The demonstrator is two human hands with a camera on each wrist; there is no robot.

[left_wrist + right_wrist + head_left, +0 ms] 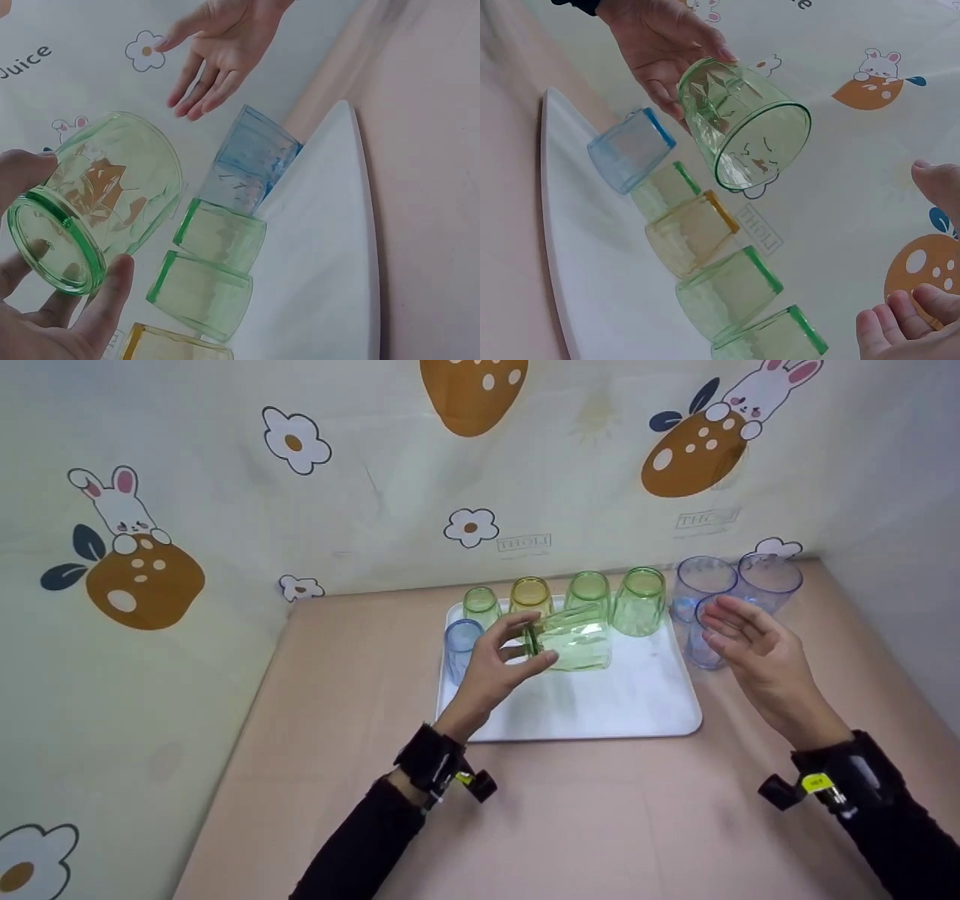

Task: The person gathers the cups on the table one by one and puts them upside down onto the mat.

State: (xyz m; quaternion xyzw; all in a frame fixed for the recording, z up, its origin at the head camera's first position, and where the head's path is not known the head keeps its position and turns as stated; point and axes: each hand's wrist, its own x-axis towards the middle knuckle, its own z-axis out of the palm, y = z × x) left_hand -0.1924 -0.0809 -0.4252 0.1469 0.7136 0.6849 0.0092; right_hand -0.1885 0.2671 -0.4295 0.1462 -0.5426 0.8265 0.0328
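Observation:
My left hand grips a green glass by its base. The glass lies tipped on its side in the air above the white tray, its mouth facing right toward the other hand. Open and holding nothing, my right hand is raised with the palm turned inward, overlapping a small blue glass in the head view. Upside down along the back of the tray stand a small green glass, a yellow glass and two green glasses. A blue glass is at the tray's left edge.
Beyond the tray's right side, two larger bluish glasses stand mouth up on the pinkish-brown table, behind the small blue one. A wall covering with rabbits and flowers rises directly behind the table, and another wall borders the right.

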